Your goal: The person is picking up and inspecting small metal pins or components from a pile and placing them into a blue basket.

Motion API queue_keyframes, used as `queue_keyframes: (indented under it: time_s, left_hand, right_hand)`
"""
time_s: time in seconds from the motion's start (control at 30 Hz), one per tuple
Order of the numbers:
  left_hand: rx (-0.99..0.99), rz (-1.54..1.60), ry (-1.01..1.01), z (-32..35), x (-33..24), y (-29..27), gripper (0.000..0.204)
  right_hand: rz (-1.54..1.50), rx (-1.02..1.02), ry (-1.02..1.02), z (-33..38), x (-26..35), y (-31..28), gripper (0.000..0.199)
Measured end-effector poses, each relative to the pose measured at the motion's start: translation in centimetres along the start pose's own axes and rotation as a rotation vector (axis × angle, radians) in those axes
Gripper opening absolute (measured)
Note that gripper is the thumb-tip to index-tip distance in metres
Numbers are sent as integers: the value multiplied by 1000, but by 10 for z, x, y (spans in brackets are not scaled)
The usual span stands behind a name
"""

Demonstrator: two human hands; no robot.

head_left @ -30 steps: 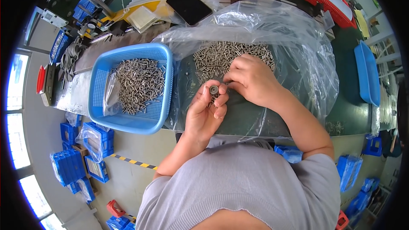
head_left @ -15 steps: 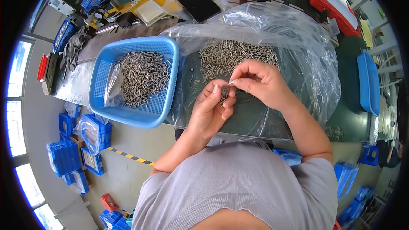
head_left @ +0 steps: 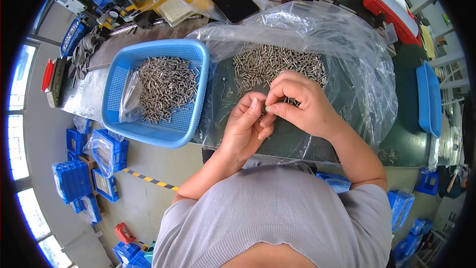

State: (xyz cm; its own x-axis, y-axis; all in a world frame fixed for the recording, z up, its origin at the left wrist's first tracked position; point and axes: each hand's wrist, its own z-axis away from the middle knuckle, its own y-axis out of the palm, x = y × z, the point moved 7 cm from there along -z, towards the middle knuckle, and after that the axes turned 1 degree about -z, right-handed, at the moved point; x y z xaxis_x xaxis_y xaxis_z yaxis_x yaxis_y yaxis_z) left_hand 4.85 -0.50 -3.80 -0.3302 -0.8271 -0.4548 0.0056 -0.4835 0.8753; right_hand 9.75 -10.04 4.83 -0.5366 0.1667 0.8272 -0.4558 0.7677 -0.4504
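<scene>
right of the light-blue plastic mesh basket (head_left: 148, 138), a small dark metal piece (head_left: 263, 109) sits between the person's hands, mostly covered by fingers. the bare left hand (head_left: 243, 125) has its thumb and curled fingers clenched around it; the bare right hand (head_left: 301, 107) brings thumb and forefinger up to its far side from the basket, though i cannot tell whether they grasp it or something smaller. the piece should be light, rigid and hard to damage, but smooth metal may slip if oily, so it is best cradled by its sides, leaving its face free. the short silvery metal pins (head_left: 270, 64), heaped right of the basket, look equally stiff and light, easiest to pinch mid-length with fingertips.
</scene>
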Motion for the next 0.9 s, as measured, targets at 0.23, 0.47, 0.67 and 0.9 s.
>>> queue_keyframes:
  time_s: [0.23, 0.47, 0.67, 0.9]
  left_hand:
    - [21, -42, -12, 0, 2, 1, 19]
    - [-4, -69, -78, 0, 2, 5, 20]
    - [-33, -39, -165, 0, 3, 5, 24]
    - [37, 22, -56, -1, 2, 3, 24]
  right_hand:
    - [-197, 63, 211, 1, -13, 3, 15]
    - [-197, 90, 243, -1, -18, 5, 15]
    - [-73, 33, 102, 0, -13, 0, 17]
    - [42, -4, -70, 1, -4, -4, 13]
